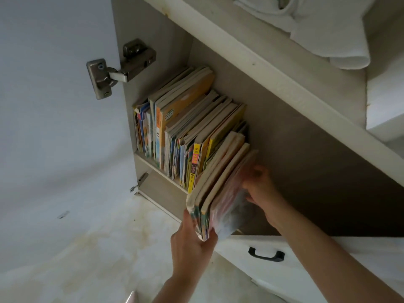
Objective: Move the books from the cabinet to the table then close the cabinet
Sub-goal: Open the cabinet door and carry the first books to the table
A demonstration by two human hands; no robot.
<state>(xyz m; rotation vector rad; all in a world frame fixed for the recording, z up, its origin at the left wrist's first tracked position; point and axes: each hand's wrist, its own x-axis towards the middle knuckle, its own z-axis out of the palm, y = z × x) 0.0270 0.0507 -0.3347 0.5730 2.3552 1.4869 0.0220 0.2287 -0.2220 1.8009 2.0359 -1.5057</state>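
From my remote seat I saw both hands on one small bundle of books [220, 193], low and right of centre in the frame. The left hand [192, 239] was closed around the bundle's near bottom corner, thumb on the right-hand cover and fingers hidden behind the left side. The right hand [260, 186] lay against the bundle's blurred outer cover, fingers curled onto it and only partly spread; I could not tell whether they reached around the far edge. The bundle leaned toward the lower left, its near end out past the cabinet [306, 149] opening. I counted about four or five volumes in it, though the blur kept me from being sure.

The other books, a row of upright books [179, 132], stood packed together in the left part of the same compartment, at the centre of the frame, touching the bundle's far end. There were too many thin spines there to count.

I counted two hinges on the open door [54, 106]: a large one [120, 68] at upper left and a smaller one [140, 181] below it. One black handle [266, 254] showed on the white drawer front at lower right. Folded white cloth [323, 29] lay on the shelf above, at upper right
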